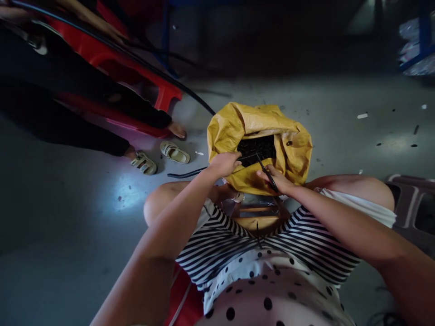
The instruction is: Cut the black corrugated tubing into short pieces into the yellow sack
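In front of my knees, a yellow woven sack stands with its mouth rolled open. Many small black pieces lie inside it. My left hand is closed around a thin black tube, whose tail sticks out to the left and whose front end reaches over the sack's opening. Dark-handled scissors are in my right hand, their blades pointing up and left to the tube's front end. Whether the blades touch the tube is too small to tell.
At the left, another person in dark trousers sits by a red plastic chair, with a loose sandal near a bare foot. A long black hose runs behind the sack. A stool stands at my right; scraps dot the floor.
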`<state>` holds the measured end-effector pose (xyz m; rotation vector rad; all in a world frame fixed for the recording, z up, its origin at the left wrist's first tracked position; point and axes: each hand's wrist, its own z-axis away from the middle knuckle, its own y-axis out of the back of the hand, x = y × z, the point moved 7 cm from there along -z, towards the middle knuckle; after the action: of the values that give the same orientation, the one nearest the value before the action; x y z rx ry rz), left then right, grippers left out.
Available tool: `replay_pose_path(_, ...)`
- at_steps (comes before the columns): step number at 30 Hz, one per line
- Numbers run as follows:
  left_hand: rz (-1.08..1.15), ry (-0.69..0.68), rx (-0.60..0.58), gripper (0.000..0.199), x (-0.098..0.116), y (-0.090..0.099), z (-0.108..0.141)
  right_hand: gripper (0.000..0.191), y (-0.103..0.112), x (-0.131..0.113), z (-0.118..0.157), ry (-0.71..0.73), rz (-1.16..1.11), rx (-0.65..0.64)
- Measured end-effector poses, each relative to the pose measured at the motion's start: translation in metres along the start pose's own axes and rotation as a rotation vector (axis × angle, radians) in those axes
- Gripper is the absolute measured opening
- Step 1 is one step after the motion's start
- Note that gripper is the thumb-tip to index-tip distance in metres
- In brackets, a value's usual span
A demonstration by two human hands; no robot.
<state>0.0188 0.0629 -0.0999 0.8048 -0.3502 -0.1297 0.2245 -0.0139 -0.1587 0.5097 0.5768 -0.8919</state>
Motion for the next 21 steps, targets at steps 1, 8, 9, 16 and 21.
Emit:
replay_pose_path(1, 0.006, -0.016, 0.004, 0.035, 0.002, -0.001, -0.001, 0.06, 0.0, -0.001, 0.0, -0.006, -0.007, -0.002)
replay_pose_path(8, 0.042, -0.103, -0.006, 0.037, 0.011, -0.011, -0.005, 0.053, 0.0, -0.013, 0.001, 0.032, -0.037, 0.036)
replay_pose_path(9, 0.044, -0.102, -0.008, 0.038, 0.011, -0.011, -0.005, 0.051, 0.0, -0.014, 0.002, 0.045, -0.036, 0.044)
replay_pose_path(16, 0.043, -0.081, -0.025, 0.038, 0.01, -0.012, -0.005, 0.044, 0.001, -0.021, 0.006, 0.114, 0.012, 0.077)
replay_pose_path(21, 0.037, -0.071, -0.02, 0.038, 0.008, -0.01, -0.004, 0.042, 0.004, -0.024, 0.006, 0.171, 0.128, 0.114)
